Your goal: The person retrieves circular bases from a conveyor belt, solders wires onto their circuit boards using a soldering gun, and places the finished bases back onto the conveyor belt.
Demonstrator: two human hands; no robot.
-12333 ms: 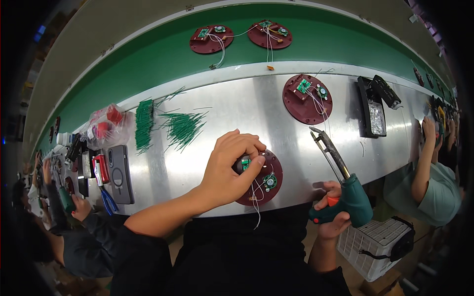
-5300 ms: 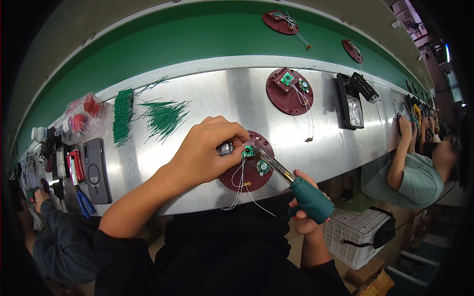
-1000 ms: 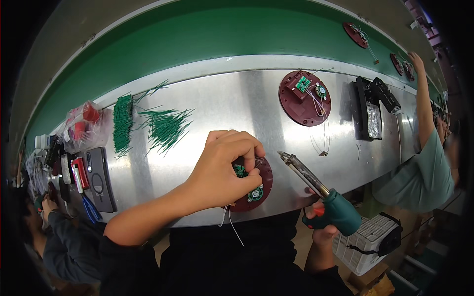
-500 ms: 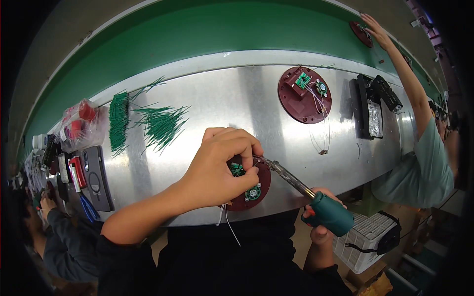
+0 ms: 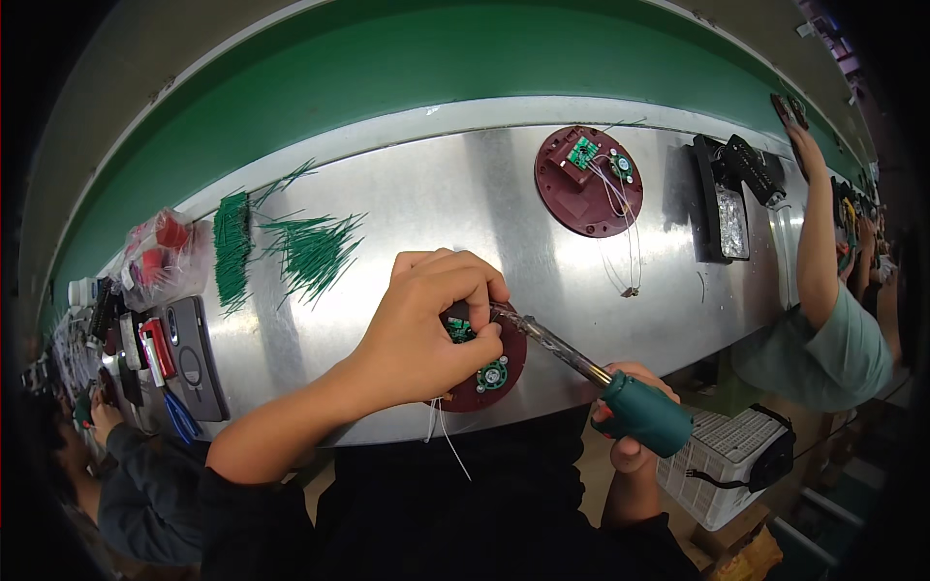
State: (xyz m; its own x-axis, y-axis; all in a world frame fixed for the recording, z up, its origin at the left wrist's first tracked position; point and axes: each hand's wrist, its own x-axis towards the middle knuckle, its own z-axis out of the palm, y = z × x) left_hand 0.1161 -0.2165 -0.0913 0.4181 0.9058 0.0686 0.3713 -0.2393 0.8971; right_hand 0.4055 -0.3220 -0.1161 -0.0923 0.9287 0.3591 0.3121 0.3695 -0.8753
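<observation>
My right hand [image 5: 634, 387] is wrapped around the green handle of a soldering iron [image 5: 647, 413]. Its long metal barrel slants up and left to my left hand [image 5: 426, 320]. There the thumb and forefinger are pinched together over a maroon round housing [image 5: 511, 363] at the table's near edge; what they hold is too small to make out. A green circuit board [image 5: 459, 330] and a round green-rimmed part [image 5: 492, 374] show on the housing, partly covered by my left hand. White wires [image 5: 445, 426] hang from it over the table's edge.
A second maroon housing [image 5: 588, 182] lies farther back on the metal table [image 5: 436, 194], near a black tray [image 5: 719, 208]. Left are cut green wires [image 5: 315, 247], a phone [image 5: 197, 358], blue-handled pliers [image 5: 180, 414] and a plastic bag [image 5: 160, 252]. Behind runs a green belt [image 5: 407, 58]. Co-workers sit on both sides.
The co-worker's arm at the right has swung farther right, and the maroon housing by that hand has moved right along the green belt. My hands keep nearly the same pose.
</observation>
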